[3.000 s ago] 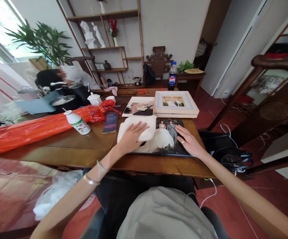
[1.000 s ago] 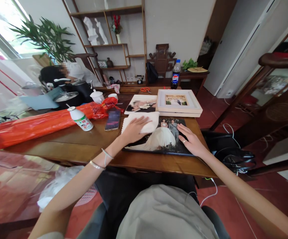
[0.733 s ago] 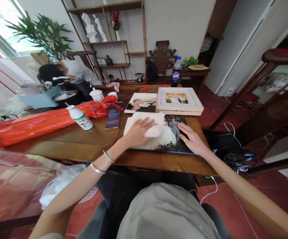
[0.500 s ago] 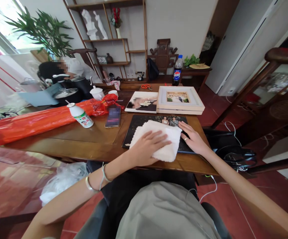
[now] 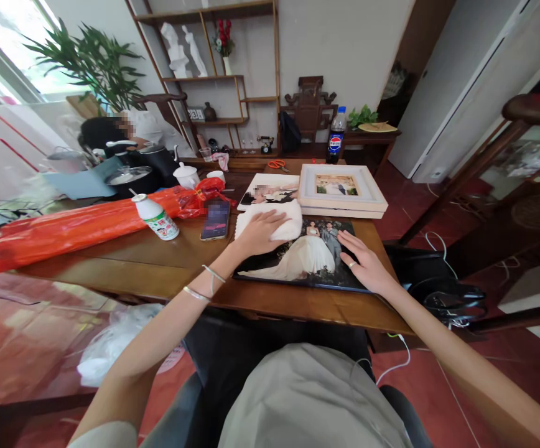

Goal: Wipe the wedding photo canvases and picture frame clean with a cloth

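Note:
My left hand (image 5: 261,233) lies flat on a folded white towel (image 5: 292,229), fingers stretched out across it. Under the towel is the upper left part of a dark wedding photo panel (image 5: 314,252), which shows a couple, one in a white gown and one in a grey suit. The towel also reaches the lower edge of a white-bordered photo print (image 5: 272,183) behind the panel. On the panel's right side rests my right hand (image 5: 363,264), its fingers spread and a ring on one of them. It holds nothing.
Behind the panel are a white picture frame (image 5: 372,190), orange-handled scissors (image 5: 278,164) and a cola bottle (image 5: 336,140). Left on the table (image 5: 181,267) are a phone (image 5: 215,220), a white drink bottle (image 5: 158,221) and a long red-wrapped bundle (image 5: 74,227). Another person (image 5: 106,132) is at the far left.
My left hand has slid the towel up and to the left, uncovering the couple and the gown on the panel. My right hand stays at the panel's right side.

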`<state>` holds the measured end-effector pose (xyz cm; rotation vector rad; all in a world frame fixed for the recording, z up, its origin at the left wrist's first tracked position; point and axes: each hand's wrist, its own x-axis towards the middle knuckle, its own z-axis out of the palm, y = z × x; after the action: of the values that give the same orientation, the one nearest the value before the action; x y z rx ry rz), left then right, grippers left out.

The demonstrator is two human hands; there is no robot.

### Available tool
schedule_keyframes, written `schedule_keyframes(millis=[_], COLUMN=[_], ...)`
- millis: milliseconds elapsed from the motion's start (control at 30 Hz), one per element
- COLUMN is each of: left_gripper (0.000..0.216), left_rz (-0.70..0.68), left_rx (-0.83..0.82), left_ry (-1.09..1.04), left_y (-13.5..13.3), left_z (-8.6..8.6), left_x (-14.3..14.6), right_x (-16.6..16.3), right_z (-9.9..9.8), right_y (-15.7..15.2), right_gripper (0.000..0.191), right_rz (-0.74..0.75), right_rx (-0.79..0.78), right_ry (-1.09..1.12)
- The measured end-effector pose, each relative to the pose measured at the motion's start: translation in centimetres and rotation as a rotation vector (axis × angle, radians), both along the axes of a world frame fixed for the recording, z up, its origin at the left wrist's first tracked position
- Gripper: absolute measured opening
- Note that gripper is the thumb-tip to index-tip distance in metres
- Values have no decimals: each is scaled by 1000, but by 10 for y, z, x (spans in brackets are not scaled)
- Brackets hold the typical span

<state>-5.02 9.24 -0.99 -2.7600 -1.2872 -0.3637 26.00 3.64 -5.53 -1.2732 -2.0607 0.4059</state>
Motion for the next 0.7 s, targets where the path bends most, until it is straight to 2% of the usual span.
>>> schedule_keyframes(millis=[133, 233, 367, 500, 633, 700], left_gripper=[58, 60, 62, 58, 56, 58], left_rz=[-105, -136, -138, -65, 60, 62], left_rx=[-40, -124, -142, -96, -61, -53], left_ry=[7, -38, -59, -81, -113, -107], left_y=[-15, -17, -17, -14, -2, 2], left_z=[8, 15, 13, 4, 1, 1], left_x=[42, 72, 91, 76, 39, 20], right_x=[0, 1, 0, 0, 0, 0], right_z=[0, 1, 4, 4, 3, 2], right_y=[1, 1, 0, -1, 0, 0], right_gripper=[47, 47, 47, 47, 46, 46], right_rz=[3, -2, 8, -5, -17, -17], right_rx=[16, 30, 36, 6, -20, -17], right_ry=[-20, -35, -60, -41, -9, -3])
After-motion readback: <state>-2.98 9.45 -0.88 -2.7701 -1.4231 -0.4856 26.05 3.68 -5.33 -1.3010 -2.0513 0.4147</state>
